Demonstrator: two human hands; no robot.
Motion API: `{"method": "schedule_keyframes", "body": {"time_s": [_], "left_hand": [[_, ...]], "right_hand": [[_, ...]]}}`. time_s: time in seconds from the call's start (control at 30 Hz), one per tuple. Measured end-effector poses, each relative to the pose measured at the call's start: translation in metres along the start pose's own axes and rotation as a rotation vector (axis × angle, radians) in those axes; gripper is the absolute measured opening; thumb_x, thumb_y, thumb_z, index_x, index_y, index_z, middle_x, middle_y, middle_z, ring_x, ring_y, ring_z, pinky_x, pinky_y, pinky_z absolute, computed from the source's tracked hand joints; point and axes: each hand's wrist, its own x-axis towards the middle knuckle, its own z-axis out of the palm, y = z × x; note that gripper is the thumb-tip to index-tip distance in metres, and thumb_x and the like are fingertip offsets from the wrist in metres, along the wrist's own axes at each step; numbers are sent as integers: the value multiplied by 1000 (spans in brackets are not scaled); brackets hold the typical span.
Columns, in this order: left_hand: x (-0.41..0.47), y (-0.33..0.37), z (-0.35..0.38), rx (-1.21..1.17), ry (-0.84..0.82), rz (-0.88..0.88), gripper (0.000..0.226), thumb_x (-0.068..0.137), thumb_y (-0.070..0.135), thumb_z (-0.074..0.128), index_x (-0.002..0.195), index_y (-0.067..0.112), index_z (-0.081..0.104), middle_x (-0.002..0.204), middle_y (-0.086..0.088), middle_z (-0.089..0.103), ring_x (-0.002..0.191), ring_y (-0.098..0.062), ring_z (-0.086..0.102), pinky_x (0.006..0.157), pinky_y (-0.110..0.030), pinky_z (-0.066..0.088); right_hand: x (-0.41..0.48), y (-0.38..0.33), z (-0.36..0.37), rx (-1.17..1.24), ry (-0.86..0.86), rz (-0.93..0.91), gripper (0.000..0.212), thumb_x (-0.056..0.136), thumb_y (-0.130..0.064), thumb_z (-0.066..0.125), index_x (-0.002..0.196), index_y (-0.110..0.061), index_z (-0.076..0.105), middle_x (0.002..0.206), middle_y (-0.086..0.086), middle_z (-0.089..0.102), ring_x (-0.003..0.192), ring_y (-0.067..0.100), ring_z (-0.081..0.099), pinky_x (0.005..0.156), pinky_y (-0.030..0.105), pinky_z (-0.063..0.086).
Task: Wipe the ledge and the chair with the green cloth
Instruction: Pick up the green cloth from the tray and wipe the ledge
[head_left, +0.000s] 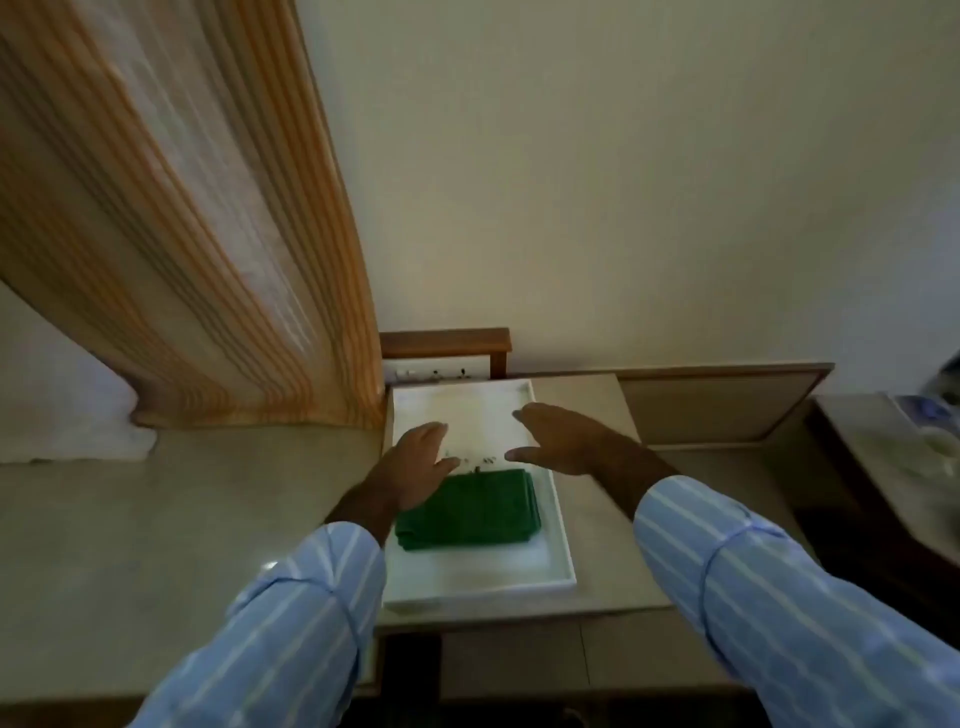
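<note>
Head view: both hands, left hand (415, 462) and right hand (561, 441), hover released; pinch the folded green cloth (470, 509) by its near edge, lifting clear of the tray (563, 561).

A folded green cloth (470, 509) lies in a white tray (558, 525) on a beige ledge (156, 519). The left hand (415, 462) is spread flat with its palm over the cloth's left edge, possibly touching it; blur hides the contact. The right hand (563, 441) hovers open above the tray's right rim. Both striped blue sleeves (769, 587) reach forward. An orange striped curtain (208, 234) hangs to the left.
</note>
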Motion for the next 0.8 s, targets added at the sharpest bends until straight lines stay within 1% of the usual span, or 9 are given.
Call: {"method": "schedule_keyframes", "body": {"time_s": [0.07,0.1,0.2,0.27,0.37,0.5,0.6,0.67,0.8], "left_hand": [[-6,-9,11,25,-7,-42,60,106,35,45,158,12,27,165,-9,28,151,-26,26,122,-38,24],[-9,-14,18,38,-7,-73,57,106,30,45,158,13,30,164,-9,31,150,-26,29,121,-38,26],[-14,-20,27,66,-19,-138,53,105,25,47,155,14,34,159,-9,38,145,-28,36,117,-41,33],[-13,-20,27,103,-29,-149,52,102,25,52,152,14,40,154,-9,44,139,-28,42,114,-44,40],[-13,-18,28,127,-20,-176,46,100,25,56,144,14,51,140,-9,53,128,-28,50,106,-44,47],[-11,-15,19,86,-55,-193,33,100,27,57,126,8,66,124,-15,57,117,-30,54,102,-39,46],[-19,-22,2,1,-57,-203,30,100,28,59,116,6,72,117,-17,64,112,-30,57,97,-36,44],[-28,-32,-13,-81,-27,-219,30,98,28,62,112,4,74,112,-16,70,106,-29,62,91,-34,48],[-55,-68,-51,-174,138,-280,26,90,28,74,106,8,76,97,-8,71,94,-24,67,77,-28,48]], "right_hand": [[7,-1,15,-33,-61,-7,81,105,-57,47,166,-12,19,176,11,19,163,28,21,132,42,19],[10,-2,24,-58,-68,12,77,106,-55,46,165,-11,23,174,13,26,161,31,27,131,45,25],[15,-8,42,-108,-45,67,61,106,-52,48,150,-10,44,154,17,52,141,34,52,116,48,46],[19,-11,49,-152,-82,75,51,105,-47,53,140,-10,53,143,15,59,132,32,58,108,47,51],[25,-11,56,-185,-106,74,47,102,-38,62,139,-10,56,141,14,58,133,31,57,110,46,51],[31,-15,52,-210,-94,59,41,99,-31,68,133,-10,63,137,13,61,129,30,60,107,44,54],[39,-27,38,-227,-96,0,25,96,-20,65,119,-11,63,128,13,64,118,29,63,94,41,56],[44,-40,25,-170,-102,-41,11,93,-14,62,102,-14,56,117,15,65,106,30,62,82,37,51],[59,-83,2,-47,-51,-96,18,89,-6,64,85,-17,50,95,8,58,96,28,59,76,35,46]]}}
